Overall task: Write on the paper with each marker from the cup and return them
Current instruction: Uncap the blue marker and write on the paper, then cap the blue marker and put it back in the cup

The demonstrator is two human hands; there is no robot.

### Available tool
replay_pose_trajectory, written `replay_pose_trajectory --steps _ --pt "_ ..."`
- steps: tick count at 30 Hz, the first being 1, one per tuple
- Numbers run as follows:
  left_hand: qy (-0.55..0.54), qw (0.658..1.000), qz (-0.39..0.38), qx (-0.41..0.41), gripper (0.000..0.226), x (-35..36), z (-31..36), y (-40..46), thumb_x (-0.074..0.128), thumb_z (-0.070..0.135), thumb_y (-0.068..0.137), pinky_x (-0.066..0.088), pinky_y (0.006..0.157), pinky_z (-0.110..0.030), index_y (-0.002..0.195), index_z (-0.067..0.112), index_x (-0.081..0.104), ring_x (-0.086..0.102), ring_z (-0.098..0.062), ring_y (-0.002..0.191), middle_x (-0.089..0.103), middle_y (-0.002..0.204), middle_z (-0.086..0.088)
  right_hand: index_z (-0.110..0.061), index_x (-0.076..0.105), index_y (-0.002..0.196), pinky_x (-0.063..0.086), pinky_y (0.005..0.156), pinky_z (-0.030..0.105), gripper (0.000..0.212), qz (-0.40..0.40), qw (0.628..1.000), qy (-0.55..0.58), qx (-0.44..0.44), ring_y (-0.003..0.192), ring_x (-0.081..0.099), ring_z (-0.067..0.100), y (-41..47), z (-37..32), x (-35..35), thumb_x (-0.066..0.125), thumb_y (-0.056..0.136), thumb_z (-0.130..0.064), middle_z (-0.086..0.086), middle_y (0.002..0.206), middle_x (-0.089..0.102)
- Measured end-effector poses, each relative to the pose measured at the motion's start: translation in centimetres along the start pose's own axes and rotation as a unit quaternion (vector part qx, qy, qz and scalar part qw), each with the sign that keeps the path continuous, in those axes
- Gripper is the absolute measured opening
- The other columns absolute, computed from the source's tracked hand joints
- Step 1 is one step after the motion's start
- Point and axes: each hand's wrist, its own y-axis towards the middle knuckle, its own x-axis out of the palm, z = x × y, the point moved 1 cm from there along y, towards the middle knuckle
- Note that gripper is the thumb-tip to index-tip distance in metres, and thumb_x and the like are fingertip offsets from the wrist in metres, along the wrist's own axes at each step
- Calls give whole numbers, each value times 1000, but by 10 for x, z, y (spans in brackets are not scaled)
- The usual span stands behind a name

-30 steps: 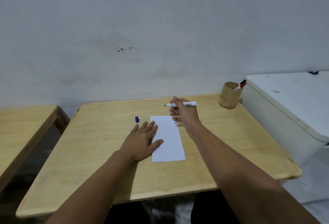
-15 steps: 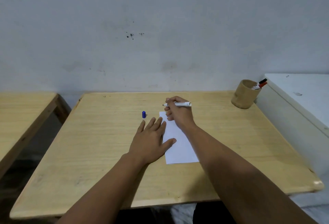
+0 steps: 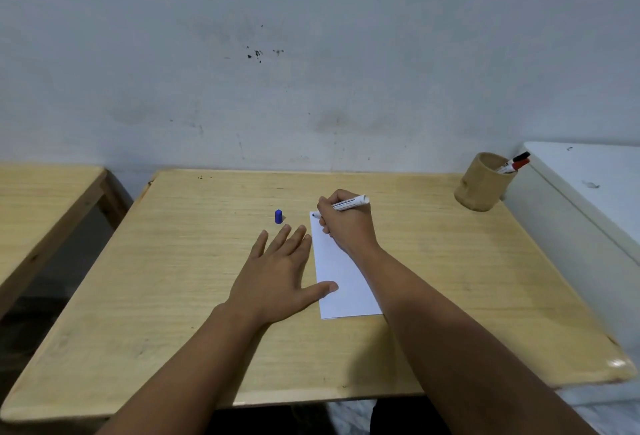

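The right hand (image 3: 349,223) is gripping a white marker (image 3: 348,203), fingers clamped around its barrel, and is holding the dark tip down at the far left corner of the paper (image 3: 341,279); whether the tip is actually touching the sheet is too fine to tell. The paper is lying on the wooden table (image 3: 173,279), stretching from the writing hand toward 6 o'clock. The left hand (image 3: 277,272) is resting flat with its fingers spread apart, gripping nothing, its thumb pressing on the paper's left edge. A blue cap (image 3: 278,216) is standing upright on the table at 12 o'clock from the left hand's fingertips, just apart from them. The bamboo cup (image 3: 481,185) is sitting at 2 o'clock from the paper, well apart, near the table's far right corner, with a red marker and a black marker (image 3: 512,164) leaning out of it
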Motion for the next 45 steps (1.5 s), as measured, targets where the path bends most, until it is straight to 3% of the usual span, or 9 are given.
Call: replay_pose_trajectory --steps 11,16,21,25,29,32,35,39,45 --pt "2 1000 -9 -4 103 -2 2 0 25 91 83 -2 128 -49 164 27 14 -5 -12 158 6 172 8 -30 69 69 67 75 50 22 -8 997 -53 -48 64 78 15 0 1 1 71 85 -45 -4 71 79" --pt "-4 1000 -8 -6 104 -3 2 0 26 91 83 -2 128 -49 164 27 14 -5 -12 158 6 172 8 -24 64 64 66 73 53 21 -7 999 -40 -22 61 76 17 1 -1 1 70 80 -37 4 69 77" --pt "3 1000 -10 -5 106 -1 0 1 23 93 82 0 128 -49 164 26 15 -6 -11 158 6 172 8 -19 66 78 49 49 27 34 54 996 66 -30 47 61 9 -3 -9 -7 78 94 -46 3 67 72" --pt "-9 1000 0 -8 107 0 1 1 27 93 81 1 128 -49 163 25 20 -4 -12 159 9 172 7 -24 73 79 39 47 23 32 38 989 139 -22 49 52 9 -4 -25 -27 79 92 -52 -2 66 66" --pt "-56 997 53 4 96 -1 -1 2 43 93 75 26 121 -50 144 26 48 26 -23 152 42 156 6 -13 82 111 39 49 25 44 -2 974 223 29 53 52 14 -3 -46 -53 53 109 -45 4 78 68" --pt "-218 963 147 -63 79 -8 0 2 65 78 75 39 112 -36 133 25 63 41 -12 137 54 139 13 -14 75 101 41 52 27 14 25 980 196 -2 53 54 16 -5 -49 -66 65 102 -24 5 75 65" --pt "-200 934 272 -115 40 -21 -7 16 73 54 83 40 88 -19 116 30 69 49 -9 113 57 118 15 -17 73 97 45 53 26 4 6 981 192 -15 54 60 13 -13 -49 -74 75 97 -20 6 80 72" --pt "-203 940 188 -198 42 -35 -31 46 64 41 94 50 88 -36 134 27 64 63 -23 114 59 133 0 -14 75 102 48 55 26 7 -20 981 195 8 57 61 13 -23 -50 -77 69 99 -17 8 87 82" --pt "-183 948 150 -211 20 -36 -28 56 64 20 92 51 81 -32 106 17 78 70 -26 102 77 108 -2 -12 76 119 51 59 28 22 -84 991 103 -8 67 63 15 -34 -26 -75 74 98 -6 17 94 75"
